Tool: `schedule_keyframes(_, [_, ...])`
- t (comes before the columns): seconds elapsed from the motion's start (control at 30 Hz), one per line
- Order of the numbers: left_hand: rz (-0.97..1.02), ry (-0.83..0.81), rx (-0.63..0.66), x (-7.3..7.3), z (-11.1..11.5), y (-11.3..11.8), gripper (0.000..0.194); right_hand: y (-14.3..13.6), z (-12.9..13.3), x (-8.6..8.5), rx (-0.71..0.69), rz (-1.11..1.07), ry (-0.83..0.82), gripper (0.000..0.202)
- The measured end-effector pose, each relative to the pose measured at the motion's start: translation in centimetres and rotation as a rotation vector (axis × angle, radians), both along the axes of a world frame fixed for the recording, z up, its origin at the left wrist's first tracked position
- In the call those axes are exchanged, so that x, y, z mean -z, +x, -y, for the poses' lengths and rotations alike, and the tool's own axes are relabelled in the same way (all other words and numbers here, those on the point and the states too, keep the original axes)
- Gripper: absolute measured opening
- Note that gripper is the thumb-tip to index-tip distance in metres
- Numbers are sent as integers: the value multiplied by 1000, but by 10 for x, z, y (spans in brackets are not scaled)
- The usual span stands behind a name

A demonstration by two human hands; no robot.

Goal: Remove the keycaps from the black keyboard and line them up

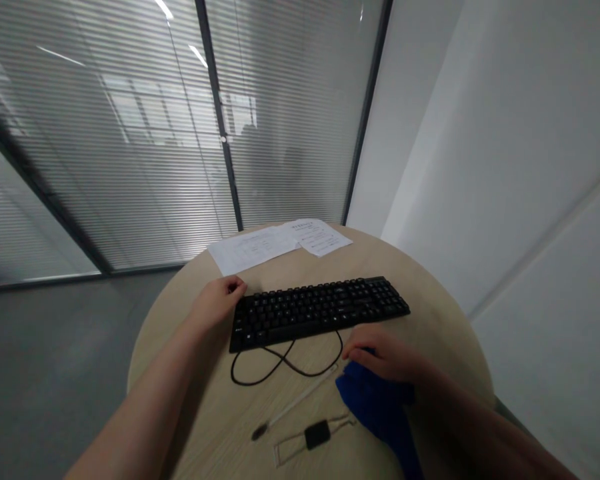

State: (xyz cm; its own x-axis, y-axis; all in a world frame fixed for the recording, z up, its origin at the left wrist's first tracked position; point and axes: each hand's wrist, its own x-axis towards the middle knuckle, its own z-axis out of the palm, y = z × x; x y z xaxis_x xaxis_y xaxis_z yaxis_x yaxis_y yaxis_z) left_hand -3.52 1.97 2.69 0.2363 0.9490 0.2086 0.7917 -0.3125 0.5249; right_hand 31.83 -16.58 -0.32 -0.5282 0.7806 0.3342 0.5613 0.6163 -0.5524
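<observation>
A black keyboard (320,308) lies slightly slanted on the round table. My left hand (219,300) is closed at its far left corner, the curled fingers and thumb against the edge. Below the keyboard's front edge, to the right, my right hand (380,350) is closed on a blue cloth (375,400), which hangs down toward me under the palm. Between the hands runs the looped black cable (250,384). Nearer to me lie a thin brush (293,404) with a clear handle and dark tip, and a wire keycap puller (317,435) with a black middle.
Two overlapping printed paper sheets (280,243) lie at the table's far edge. The round wooden table (430,293) stands close to a white wall (520,167) on the right. A glass partition with blinds (145,153) rises behind it, and grey floor (70,347) shows at left.
</observation>
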Motion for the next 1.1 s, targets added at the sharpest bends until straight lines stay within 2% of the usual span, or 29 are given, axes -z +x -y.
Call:
schedule_keyframes(0.33, [29,-103,-53,12,-10,3,33,3,0,-7,57,-34,37,29])
schedule_keyframes(0.63, [47,-84,-7,25,-14,-2,35,15,-8,-4,265,186,287,32])
schedule_keyframes(0.77, [21,-31,-27,27,-12,0,40,22,-4,-10,315,173,216,16])
schedule_keyframes(0.83, [3,-16,-54,27,-10,1,43,24,4,-14,295,148,179,17])
schedule_keyframes(0.93, [-17,1,-103,28,-9,2,47,31,17,-15,284,124,209,22])
schedule_keyframes(1.0, [-22,8,-115,28,-9,2,48,42,20,-13,342,114,248,22])
schedule_keyframes(1.1, [-18,11,-100,27,-9,2,46,69,7,-12,545,52,267,26])
